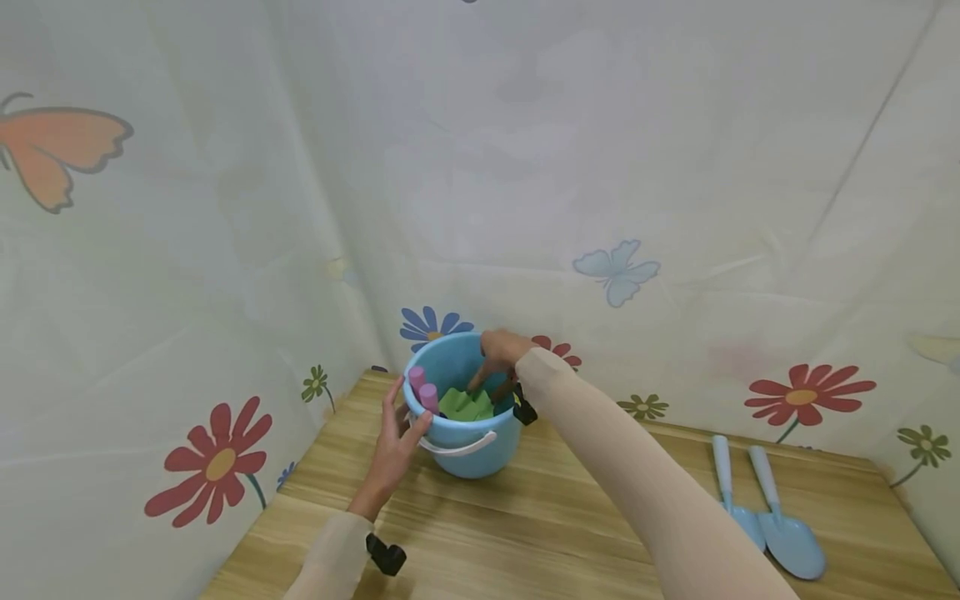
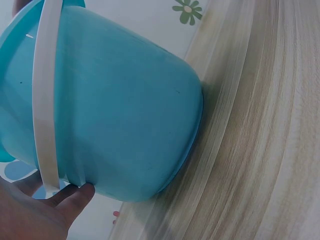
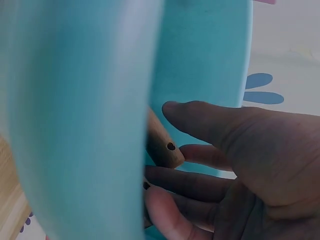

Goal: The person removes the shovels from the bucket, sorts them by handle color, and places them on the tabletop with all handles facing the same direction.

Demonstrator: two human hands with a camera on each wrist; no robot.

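Observation:
A light blue bucket (image 1: 480, 454) with a white handle (image 1: 457, 450) stands on the wooden table. My left hand (image 1: 393, 442) grips its left side near the rim, fingertips against the outer wall in the left wrist view. Over the far right rim my right hand (image 1: 506, 354) reaches down inside, thumb and fingers spread apart. In the right wrist view its fingers lie close by a brown rod-like piece (image 3: 162, 142) with a dark spot, partly hidden by the bucket wall. Two purple cylindrical ends (image 1: 428, 397) and a green ridged piece (image 1: 467, 406) show inside the bucket.
Two blue toy shovels (image 1: 795, 546) with pale handles lie side by side at the table's right. A white cloth (image 1: 480, 167) printed with flowers and butterflies hangs behind and to the left of the wooden table (image 1: 570, 533).

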